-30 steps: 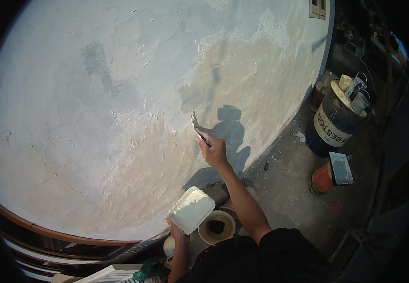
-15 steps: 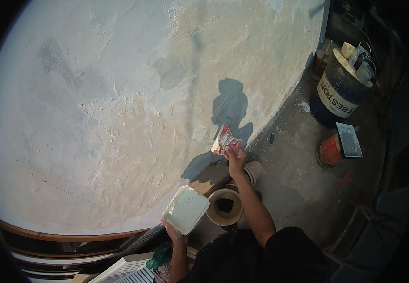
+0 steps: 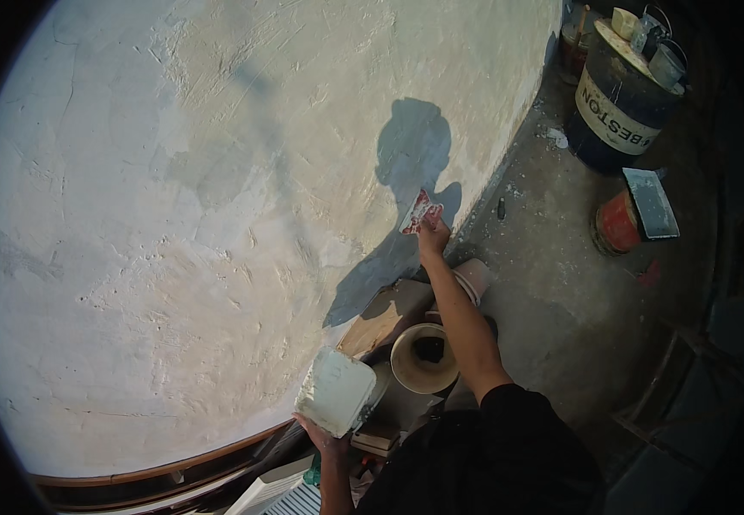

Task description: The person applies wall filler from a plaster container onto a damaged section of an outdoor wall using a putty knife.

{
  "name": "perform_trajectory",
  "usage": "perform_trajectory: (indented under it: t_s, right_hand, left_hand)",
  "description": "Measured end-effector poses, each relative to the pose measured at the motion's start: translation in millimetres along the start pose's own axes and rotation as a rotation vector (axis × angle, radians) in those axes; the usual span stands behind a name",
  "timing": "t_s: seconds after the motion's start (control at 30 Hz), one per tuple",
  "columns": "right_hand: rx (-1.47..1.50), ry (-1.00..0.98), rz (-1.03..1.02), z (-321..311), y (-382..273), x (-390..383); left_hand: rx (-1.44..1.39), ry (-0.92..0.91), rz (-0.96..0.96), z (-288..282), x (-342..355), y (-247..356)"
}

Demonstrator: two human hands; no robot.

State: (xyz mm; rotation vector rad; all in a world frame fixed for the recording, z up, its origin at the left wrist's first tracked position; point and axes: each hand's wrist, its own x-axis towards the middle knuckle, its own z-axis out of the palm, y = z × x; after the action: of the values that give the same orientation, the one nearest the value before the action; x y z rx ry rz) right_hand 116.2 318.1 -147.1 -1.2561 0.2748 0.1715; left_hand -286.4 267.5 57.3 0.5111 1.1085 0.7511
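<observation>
In my head view, the right hand (image 3: 434, 239) is closed around a red, white-smeared putty knife (image 3: 421, 212), its fingers pinching the grip end. The blade points up and left in front of the plastered wall (image 3: 217, 172); I cannot tell whether its edge touches the surface. The left hand (image 3: 324, 439) is clamped on the lower-left corner of a white rectangular tray (image 3: 336, 393); I cannot see the fingers beneath it. The tray is tilted, near the foot of the wall. To its right, below the right forearm, I observe a beige bucket (image 3: 408, 376) with dark contents. Farther right on the concrete floor (image 3: 544, 300), a red can (image 3: 616, 225) carries a tilted grey tray (image 3: 652, 204), and beyond it stands a dark drum (image 3: 625, 81) with a pale band
</observation>
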Motion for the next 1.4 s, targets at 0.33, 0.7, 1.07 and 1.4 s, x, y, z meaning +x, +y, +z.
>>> perform_trajectory:
  t_s: [0.33, 0.7, 1.07, 1.4]
  right_hand:
    - [0.366, -0.265, 0.196, 3.9, -20.4, -18.8]
    - [0.433, -0.342, 0.185, 20.3, -81.5, -54.5]
    - [0.437, -0.391, 0.019, 43.0, -132.3, -93.7]
    - [0.313, -0.489, -0.097, 30.1, -148.4, -126.6]
  left_hand:
    - [0.063, 0.018, 0.118, -8.6, 32.8, -6.5]
    - [-0.029, -0.198, 0.089, 2.1, 42.1, -7.1]
    - [0.069, -0.175, 0.147, 17.9, 28.7, -8.7]
    - [0.016, -0.166, 0.114, 14.6, 20.7, -18.9]
